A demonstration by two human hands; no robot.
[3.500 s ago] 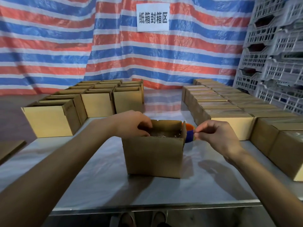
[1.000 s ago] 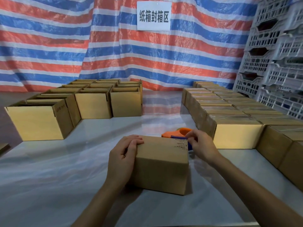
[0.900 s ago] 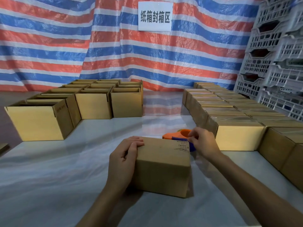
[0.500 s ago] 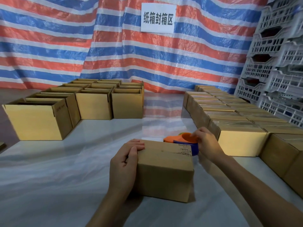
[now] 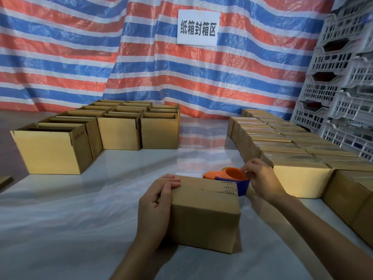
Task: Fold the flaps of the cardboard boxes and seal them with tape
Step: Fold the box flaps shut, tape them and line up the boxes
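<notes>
A small cardboard box (image 5: 203, 215) stands on the table in front of me with its top flaps folded down. My left hand (image 5: 156, 203) lies against its left side, fingers over the top edge, holding the flaps down. Just behind the box's right corner sits an orange and blue tape dispenser (image 5: 230, 179). My right hand (image 5: 262, 179) grips the dispenser, fingers curled at its orange roll holder. The lower part of the dispenser is hidden behind the box.
Several open boxes (image 5: 121, 131) stand in rows at the back left. Closed boxes (image 5: 298, 158) fill the right side of the shiny table (image 5: 70, 209). Grey plastic crates (image 5: 343, 77) are stacked at the far right; a striped tarp with a white sign (image 5: 198, 27) hangs behind.
The box's flaps went from open to folded shut, and my left hand settled on its left side. My right hand moved from the box's right edge onto the tape dispenser.
</notes>
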